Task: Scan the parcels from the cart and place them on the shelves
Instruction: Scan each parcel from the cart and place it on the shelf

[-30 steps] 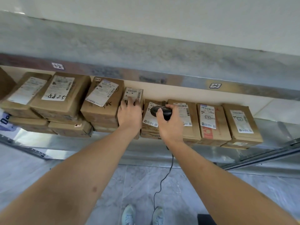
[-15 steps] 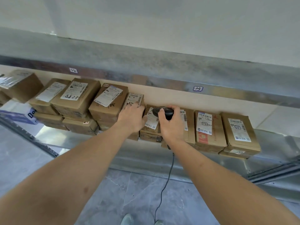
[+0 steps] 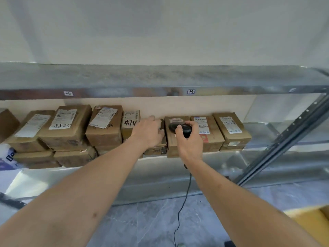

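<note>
While both arms are stretched out toward the metal shelf, a black scanner is gripped in the right hand, fingers curled round its handle, and its head is held right over the parcel near the middle of the row. A dark cable is seen hanging from under that hand down to the grey tiled floor.

The left hand is laid just left of the scanner, fingers mostly straight and reaching into the gap between the scanned parcel and the narrow box with handwriting. A small box underneath is mostly covered by that hand, so whether anything is actually pinched can't be told; it looks more like flat pressing than holding.

Cardboard parcels are lined up along the whole shelf, white labels facing up. On the left, a box marked 8825 is stacked on lower boxes, with a taller labelled box right beside it. To the right of the scanned parcel, two more labelled boxes are packed touching each other.

An upper shelf board is seen above, with small tags stuck on its front edge. A slanted perforated upright is seen at the right, and a yellow corner of something is caught at the near right edge, too cropped to identify.
</note>
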### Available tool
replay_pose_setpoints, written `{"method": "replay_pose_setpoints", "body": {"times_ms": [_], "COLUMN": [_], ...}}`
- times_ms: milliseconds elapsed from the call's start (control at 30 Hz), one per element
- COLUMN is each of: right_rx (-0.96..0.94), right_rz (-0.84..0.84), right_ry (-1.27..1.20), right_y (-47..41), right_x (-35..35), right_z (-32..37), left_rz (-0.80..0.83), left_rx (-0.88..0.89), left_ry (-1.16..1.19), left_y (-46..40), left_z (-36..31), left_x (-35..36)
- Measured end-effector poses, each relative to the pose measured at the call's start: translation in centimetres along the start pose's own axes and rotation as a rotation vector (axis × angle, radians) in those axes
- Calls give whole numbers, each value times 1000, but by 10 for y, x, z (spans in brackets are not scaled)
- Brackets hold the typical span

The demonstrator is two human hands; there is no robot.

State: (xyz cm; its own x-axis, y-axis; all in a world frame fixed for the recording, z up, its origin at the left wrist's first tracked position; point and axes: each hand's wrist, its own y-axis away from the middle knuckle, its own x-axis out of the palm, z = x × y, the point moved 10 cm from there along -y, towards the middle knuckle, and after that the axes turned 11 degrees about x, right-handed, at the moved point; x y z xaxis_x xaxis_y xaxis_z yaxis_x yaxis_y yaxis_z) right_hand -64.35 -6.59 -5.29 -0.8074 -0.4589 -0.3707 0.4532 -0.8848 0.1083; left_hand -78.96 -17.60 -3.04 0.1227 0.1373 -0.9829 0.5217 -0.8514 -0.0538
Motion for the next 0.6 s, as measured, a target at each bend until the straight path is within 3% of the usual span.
{"method": "replay_pose_setpoints", "body": {"times_ms": [300,600], "right_rx": [18,116], "right_rz": [-329,-656], "right_ry": [-54,-42], "right_y": [105,209], "right_x": [-91,-225], "right_z": [-10,-55], "left_rz": [22,22], "left_rx": [387,718], "left_ry": [-7,7], "left_y": [38,97], "left_z": [-89,-241], "left_x": [-13,-13]}}
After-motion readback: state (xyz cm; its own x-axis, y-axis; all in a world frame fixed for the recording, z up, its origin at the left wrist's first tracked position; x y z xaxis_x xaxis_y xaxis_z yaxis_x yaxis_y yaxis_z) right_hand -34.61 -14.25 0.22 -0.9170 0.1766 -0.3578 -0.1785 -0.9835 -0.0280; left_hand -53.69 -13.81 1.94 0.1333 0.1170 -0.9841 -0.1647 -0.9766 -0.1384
